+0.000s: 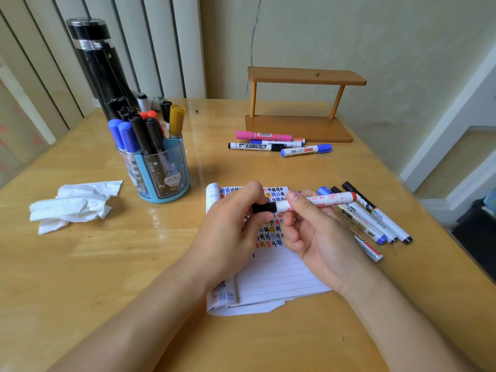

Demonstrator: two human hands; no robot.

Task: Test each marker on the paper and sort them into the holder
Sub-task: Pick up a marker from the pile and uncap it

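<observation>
Over the lined paper (276, 275) at the middle of the desk (120, 277), the left grip (230, 226) pinches the black cap end of a white marker (327, 199). The right grip (319, 237) curls round its barrel, holding it about level. The blue holder (161, 170), stocked with markers, stands further back to the left. A row of loose markers (375, 221) lies just right of the paper. Four other markers (279, 145) lie in front of a wooden shelf (298, 127), and a crumpled tissue (72, 205) lies far left.

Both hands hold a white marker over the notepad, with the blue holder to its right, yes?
No. The head view shows the blue holder left of the notepad; left hand and right hand do hold the white marker.
</observation>
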